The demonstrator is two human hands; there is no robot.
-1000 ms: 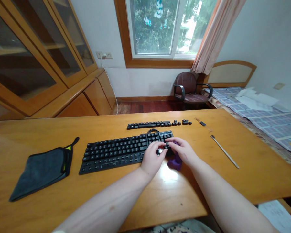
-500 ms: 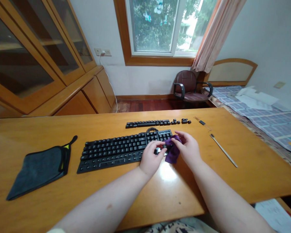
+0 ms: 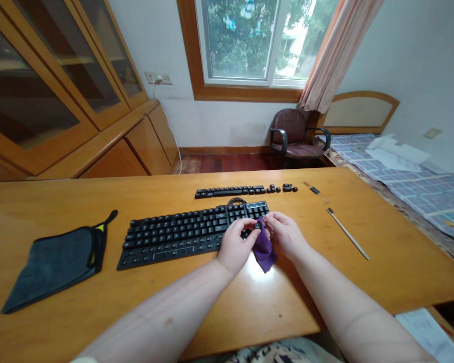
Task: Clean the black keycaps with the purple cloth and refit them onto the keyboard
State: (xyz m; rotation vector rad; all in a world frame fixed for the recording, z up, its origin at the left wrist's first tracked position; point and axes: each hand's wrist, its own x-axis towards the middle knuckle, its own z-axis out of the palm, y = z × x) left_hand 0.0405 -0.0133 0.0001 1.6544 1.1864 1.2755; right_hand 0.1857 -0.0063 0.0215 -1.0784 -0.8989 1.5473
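Observation:
A black keyboard (image 3: 181,227) lies on the wooden table, its front rows bare of keycaps. Over its right end, my left hand (image 3: 237,241) pinches a small black keycap (image 3: 258,226) between thumb and fingers. My right hand (image 3: 286,233) is closed on a purple cloth (image 3: 265,252), which hangs down beside the keycap and touches it or nearly so. Behind the keyboard, loose black keycaps (image 3: 230,191) stand in a row, with a few smaller groups to their right.
On the left lies a dark grey cloth pouch (image 3: 60,259) with a loop. To the right are a thin brush (image 3: 348,233) and a small black piece with fine wires (image 3: 315,190). A chair (image 3: 293,131) stands beyond the table.
My right hand has moved left, closer to my left hand. The purple cloth has shifted and now hangs lower. My left hand keeps its pinch in nearly the same place.

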